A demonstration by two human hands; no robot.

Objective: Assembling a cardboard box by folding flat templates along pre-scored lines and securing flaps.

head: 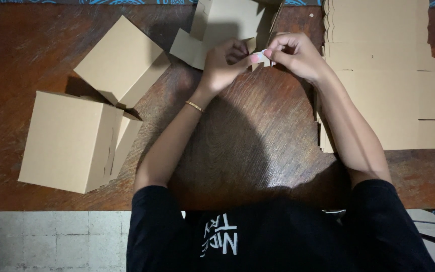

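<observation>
**A:** From my feed, going left to right: two folded boxes (pixel 74 141) lie at the left of the worktop (pixel 258 146), one leaning on the other. Then comes the left hand (pixel 225 63), fingers curled and pinching a small white strip (pixel 261 56), maybe tape, though it's too small for me to be sure.

**B:** And the right hand (pixel 295 54)?

**A:** It is closed on the other end of that same strip, thumb and forefinger tight. So the strip sits between the two hands, touching both, just in front of the half-folded box (pixel 227 22) at the far edge.

**B:** How would you handle this step well?

**A:** I judge the strip wants to stay taut and flat, held only by its ends, so it doesn't curl onto itself. I'd keep both hands close to the open box flap.

**B:** Further right?

**A:** A stack of flat cardboard sheets (pixel 383 75), just beside the right forearm.
</observation>
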